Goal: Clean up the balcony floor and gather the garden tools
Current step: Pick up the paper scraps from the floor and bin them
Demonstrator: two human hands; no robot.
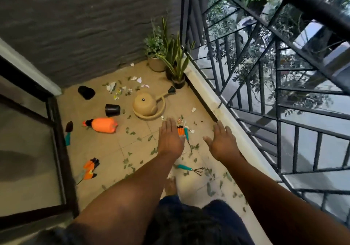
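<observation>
Pots are taking my eye first: two black empty ones are lying tipped on the balcony floor (106, 150) left of the tan watering can (146, 105), one close (112, 110), one farther back (86, 92), while three planted pots (170, 63) are standing in the corner behind the can. I cannot tell whether the can is holding water. An orange spray bottle (102, 125) is lying on its side left of the can and nearer to me.

I am holding both hands out flat, palms down, gripping nothing. The fingers (168, 125) of my left hand (170, 140) are lying straight and close together, just in front of the can; the right hand (222, 144) is spreading its fingers slightly apart, right of the can by the railing (265, 93).

Tools I am counting: a teal-handled weeder (187, 137) between my hands, a teal hand rake (189, 168) nearer me, a trowel (68, 133) far left of the can. Orange gloves: one (180, 130) peeking beside my left hand, two (91, 168) lying near the glass door. Leaves and paper scraps are lying scattered all around the can.
</observation>
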